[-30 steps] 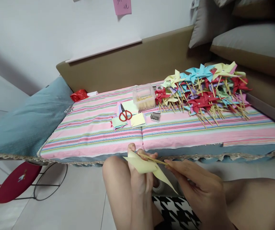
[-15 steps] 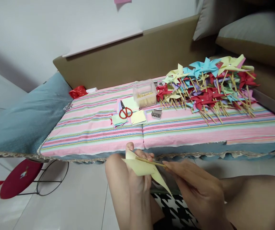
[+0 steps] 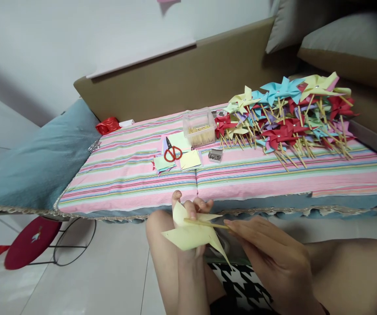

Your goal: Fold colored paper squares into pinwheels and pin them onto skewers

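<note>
A pale yellow paper pinwheel (image 3: 188,236) rests in my left hand (image 3: 193,251), over my lap, its stick side facing up. Some left fingers show behind the paper, one curled onto the stick's end. My right hand (image 3: 274,249) pinches the thin wooden stick (image 3: 219,225) near its free end, thumb and fingers together. The stick crosses the middle of the pinwheel; its joint to the paper is too small to make out. Ahead on the striped cloth stand a small box of metal pins (image 3: 215,155) and a clear plastic box of sticks (image 3: 199,127).
Finished pinwheels (image 3: 290,127) in many colours are heaped at the right on the striped cloth (image 3: 126,168). Red-handled scissors (image 3: 172,151) lie on coloured paper sheets (image 3: 190,160). A red bag (image 3: 107,126) is at the back left, a red stool (image 3: 33,243) on the floor.
The pinwheel has turned and tilted in my hands, so more of its stick side and another blade show. My left fingers have shifted on it; my right hand still grips the stick.
</note>
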Motion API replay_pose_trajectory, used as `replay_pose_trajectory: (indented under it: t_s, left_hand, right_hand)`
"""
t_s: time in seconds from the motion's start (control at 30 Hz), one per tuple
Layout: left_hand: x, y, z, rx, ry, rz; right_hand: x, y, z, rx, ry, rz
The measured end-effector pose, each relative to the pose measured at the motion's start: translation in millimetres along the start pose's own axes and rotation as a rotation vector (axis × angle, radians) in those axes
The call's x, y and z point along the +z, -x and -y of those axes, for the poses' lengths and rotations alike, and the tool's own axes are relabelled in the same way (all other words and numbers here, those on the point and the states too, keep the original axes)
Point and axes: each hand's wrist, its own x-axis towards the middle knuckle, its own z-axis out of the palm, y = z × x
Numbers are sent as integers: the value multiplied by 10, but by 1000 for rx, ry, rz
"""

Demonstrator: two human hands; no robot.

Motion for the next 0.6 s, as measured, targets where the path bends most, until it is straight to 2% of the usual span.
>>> replay_pose_trajectory:
  t_s: [0.13,0.27,0.47,0.6]
  left_hand:
    - [2,5,34,-26,5,-3]
    - [3,20,85,7,-7,-87]
    - [-26,14,21,-17,-12,-1]
    - [34,25,-9,11,-125,-64]
  right_hand:
    - [-12,28,-4,4,2,7]
    - [-35,1,4,1,25,-44]
    - [-36,10,-111,31,133,-121]
    - [-10,52,-221,51,177,-119]
